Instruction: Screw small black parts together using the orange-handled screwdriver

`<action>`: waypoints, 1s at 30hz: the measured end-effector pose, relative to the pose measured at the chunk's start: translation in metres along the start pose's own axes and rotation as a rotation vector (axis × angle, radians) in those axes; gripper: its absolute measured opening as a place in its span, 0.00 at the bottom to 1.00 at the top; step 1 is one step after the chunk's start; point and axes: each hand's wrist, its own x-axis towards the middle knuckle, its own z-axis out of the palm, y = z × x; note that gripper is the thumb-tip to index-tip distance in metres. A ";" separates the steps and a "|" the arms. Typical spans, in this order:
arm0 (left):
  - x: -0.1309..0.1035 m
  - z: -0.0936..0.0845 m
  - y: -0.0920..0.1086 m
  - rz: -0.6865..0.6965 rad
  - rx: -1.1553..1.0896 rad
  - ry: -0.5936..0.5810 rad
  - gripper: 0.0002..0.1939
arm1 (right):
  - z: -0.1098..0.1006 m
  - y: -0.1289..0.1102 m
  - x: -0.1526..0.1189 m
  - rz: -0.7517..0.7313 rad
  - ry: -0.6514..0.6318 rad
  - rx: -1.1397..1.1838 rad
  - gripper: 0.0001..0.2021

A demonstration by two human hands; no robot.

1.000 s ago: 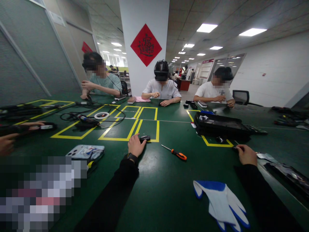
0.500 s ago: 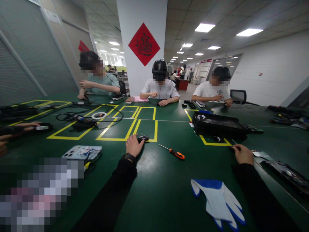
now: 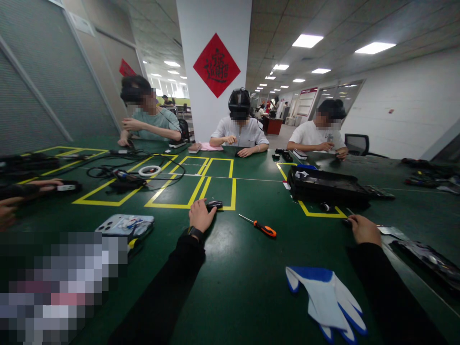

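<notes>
My left hand rests on the green table at centre, closed around a short black cylindrical object whose end sticks out to the right between thumb and fingers. To the right, my right hand is closed at the tabletop, its fingertips on a small dark piece. A thin light rod shows just beyond those fingertips; what it belongs to is unclear. Between my hands lies a screwdriver with an orange and black handle. A white and blue work glove lies nearer to me.
A long black housing stands beyond my right hand, with an opened black part at far right. Left are a phone, coiled cables and a white tape roll. Another person's hand reaches in from the left. Several people sit opposite.
The whole view has shifted slightly, so things appear a little further right. Both my hands keep nearly the same places and poses on the table.
</notes>
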 end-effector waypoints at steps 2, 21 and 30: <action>0.000 0.001 -0.001 0.000 0.004 0.004 0.26 | 0.000 0.000 0.001 0.000 -0.009 -0.038 0.15; 0.000 -0.002 0.001 -0.001 0.016 -0.041 0.23 | 0.009 0.012 0.004 -0.112 0.003 0.072 0.14; 0.000 0.000 0.000 0.002 0.014 -0.029 0.24 | 0.012 0.013 0.005 -0.026 0.064 0.078 0.20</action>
